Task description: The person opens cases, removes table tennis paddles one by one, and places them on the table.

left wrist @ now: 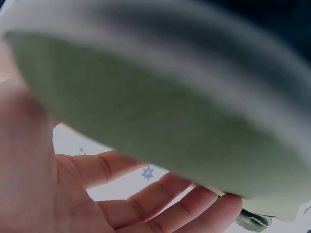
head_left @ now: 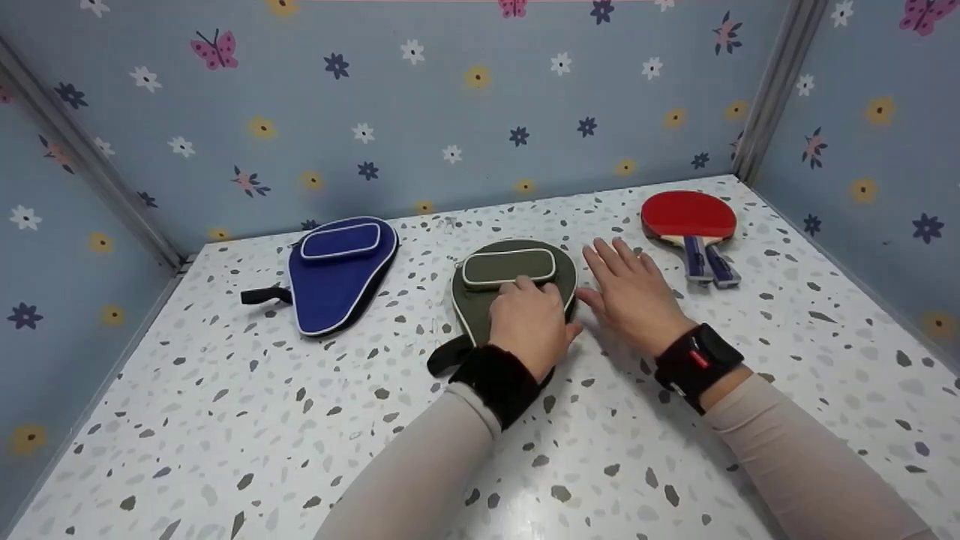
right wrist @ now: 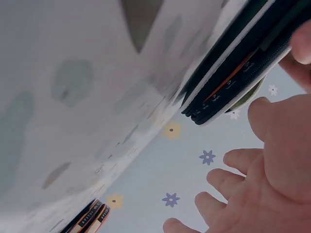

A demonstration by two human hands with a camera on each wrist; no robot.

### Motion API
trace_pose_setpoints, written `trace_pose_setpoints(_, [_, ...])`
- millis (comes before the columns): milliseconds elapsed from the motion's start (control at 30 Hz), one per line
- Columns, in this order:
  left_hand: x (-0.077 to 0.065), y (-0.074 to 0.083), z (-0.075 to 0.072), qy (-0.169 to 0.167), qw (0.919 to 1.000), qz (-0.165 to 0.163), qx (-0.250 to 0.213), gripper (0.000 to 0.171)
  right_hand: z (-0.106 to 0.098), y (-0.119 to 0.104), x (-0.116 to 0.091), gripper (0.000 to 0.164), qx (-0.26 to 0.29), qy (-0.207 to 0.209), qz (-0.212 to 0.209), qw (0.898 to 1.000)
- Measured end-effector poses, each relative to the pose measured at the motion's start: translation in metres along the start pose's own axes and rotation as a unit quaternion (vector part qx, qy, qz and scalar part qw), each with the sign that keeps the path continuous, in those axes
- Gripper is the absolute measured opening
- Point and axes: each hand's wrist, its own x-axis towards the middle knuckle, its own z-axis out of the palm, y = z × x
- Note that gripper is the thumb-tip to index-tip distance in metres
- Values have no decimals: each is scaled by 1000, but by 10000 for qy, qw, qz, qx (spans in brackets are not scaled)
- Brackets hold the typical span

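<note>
An olive-green table tennis paddle case (head_left: 472,304) with white piping and a front pocket lies on the table. My left hand (head_left: 531,319) rests over it, fingertips touching near the pocket's lower edge. In the left wrist view, the green cloth (left wrist: 146,107) fills the middle, and the fingers (left wrist: 160,194) reach out with slight bends. Just right of the case, my right hand (head_left: 636,300) spreads its fingers and holds nothing. From the right wrist, the case's side (right wrist: 228,73) shows an orange-edged paddle with white lettering inside the gap.
A blue paddle case (head_left: 330,285) with a black strap lies at the left. Two stacked paddles, the upper one red (head_left: 686,214), lie at the back right, handles toward me. Flower-patterned panels (head_left: 420,97) enclose the speckled table (head_left: 300,435) at the back and sides.
</note>
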Motion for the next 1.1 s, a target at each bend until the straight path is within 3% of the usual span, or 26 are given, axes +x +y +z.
trace_pose_setpoints(133, [7, 6, 3, -70, 9996, -92, 241, 64, -2, 0, 1, 71, 31, -127, 127, 9998])
trace_pose_setpoints(300, [10, 6, 6, 349, 9990, -137, 251, 39, -3, 0, 1, 73, 30, -294, 263, 9992])
trace_pose_setpoints(467, [10, 0, 3, 517, 9986, -43, 31, 33, -2, -1, 1, 74, 87, -388, 288, 9988])
trace_pose_setpoints(833, [12, -26, -4, 785, 9913, 23, -1057, 26, -2, -1, 4, 76, 147, -403, 330, 9985])
trace_pose_setpoints(1100, [5, -51, -6, 478, 9728, -120, -2263, 23, -2, -7, 2, 77, 381, -406, 298, 9980])
